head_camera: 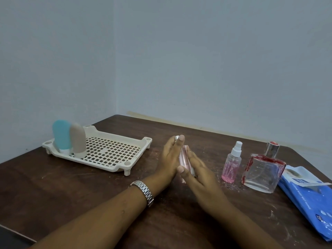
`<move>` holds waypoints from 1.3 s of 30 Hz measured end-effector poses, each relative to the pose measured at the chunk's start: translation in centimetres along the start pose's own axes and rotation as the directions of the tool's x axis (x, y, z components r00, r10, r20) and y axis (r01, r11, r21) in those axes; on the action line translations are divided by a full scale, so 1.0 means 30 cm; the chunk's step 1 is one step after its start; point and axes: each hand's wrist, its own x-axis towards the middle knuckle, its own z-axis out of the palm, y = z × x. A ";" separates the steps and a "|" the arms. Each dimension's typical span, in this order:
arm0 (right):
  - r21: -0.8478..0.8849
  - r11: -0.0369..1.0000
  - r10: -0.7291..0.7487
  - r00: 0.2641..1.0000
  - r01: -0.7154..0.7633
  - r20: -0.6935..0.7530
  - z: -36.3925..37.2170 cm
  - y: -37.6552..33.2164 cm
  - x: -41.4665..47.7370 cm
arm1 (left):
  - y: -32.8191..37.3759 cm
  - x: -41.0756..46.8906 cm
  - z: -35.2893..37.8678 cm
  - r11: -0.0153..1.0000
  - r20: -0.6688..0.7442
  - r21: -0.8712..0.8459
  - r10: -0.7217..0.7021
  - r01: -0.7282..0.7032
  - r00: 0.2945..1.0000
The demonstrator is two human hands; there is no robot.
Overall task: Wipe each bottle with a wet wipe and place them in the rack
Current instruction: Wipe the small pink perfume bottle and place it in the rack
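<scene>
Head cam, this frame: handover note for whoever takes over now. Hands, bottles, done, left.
Left hand and right hand: pressed together around a slim pink bottle, mid-wipe; wipe barely visible.
Done: blue bottle and beige bottle stand in the rack.
Left: finish and rack the pink one, then wipe and rack the pink spray bottle and the square glass bottle, both on the table.
Wet wipes pack at far right.

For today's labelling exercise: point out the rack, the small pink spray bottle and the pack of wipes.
rack (115, 141), head view, far rim.
spray bottle (230, 168), head view, pink body.
pack of wipes (305, 196), head view, blue front.
</scene>
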 end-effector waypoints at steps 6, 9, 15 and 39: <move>-0.099 0.992 -0.078 0.997 0.080 0.026 0.012 -0.003 -0.010 | -0.019 0.052 -0.026 0.999 -0.170 0.030 0.047 -0.042 0.984; -0.162 0.981 -0.100 0.994 0.106 0.049 0.007 -0.004 -0.014 | -0.036 0.062 -0.027 1.000 -0.194 0.010 0.014 -0.012 0.981; -0.077 0.994 -0.078 0.997 0.076 -0.014 0.008 -0.003 -0.004 | -0.019 0.006 0.021 1.000 0.008 0.013 -0.005 0.005 1.000; 0.036 0.999 0.026 0.998 -0.028 0.060 -0.018 -0.006 -0.006 | -0.073 0.027 -0.007 0.828 0.091 0.414 0.376 -0.379 0.922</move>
